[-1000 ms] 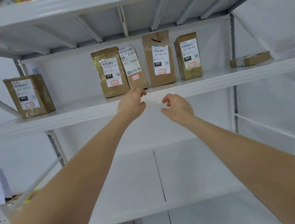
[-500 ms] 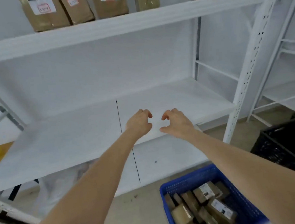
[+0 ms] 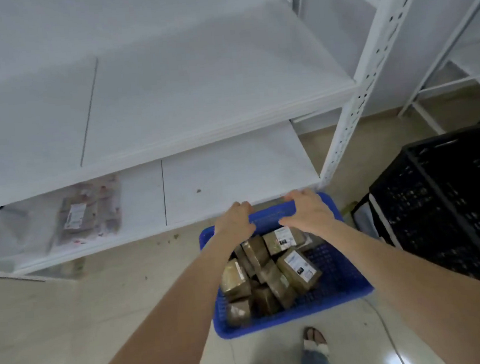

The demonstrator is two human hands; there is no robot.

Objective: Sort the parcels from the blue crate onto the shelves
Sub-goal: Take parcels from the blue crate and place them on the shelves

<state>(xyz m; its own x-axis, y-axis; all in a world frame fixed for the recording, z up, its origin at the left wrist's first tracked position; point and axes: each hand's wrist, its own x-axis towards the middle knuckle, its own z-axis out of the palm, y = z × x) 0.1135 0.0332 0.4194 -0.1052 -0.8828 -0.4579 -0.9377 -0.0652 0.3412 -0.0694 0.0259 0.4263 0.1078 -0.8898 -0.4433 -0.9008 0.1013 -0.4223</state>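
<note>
Right now both hands are over the far rim of the blue plastic crate point(image 3: 341, 286), which sits on the floor just beside the low white metal shelf point(image 3: 232, 168). The left hand point(image 3: 234, 221) has loosely curled fingers and the right hand point(image 3: 307, 214) is spread wide; neither one holds a parcel. The brown taped parcels with white labels point(image 3: 295, 265) lie in a loose, tilted pile in the crate. Pulling one out could make the others slide, and a knuckle could bump the shelf edge. Some labels face down, so I think a parcel could end up on the wrong shelf.

The arms hide part of the pile. I cannot tell if the hands touch the rim or float above it. The labels are too blurry to read, and so is the clear plastic bag point(image 3: 86, 214) on the low shelf. The black plastic crate point(image 3: 442, 209) is cut off on the right.
</note>
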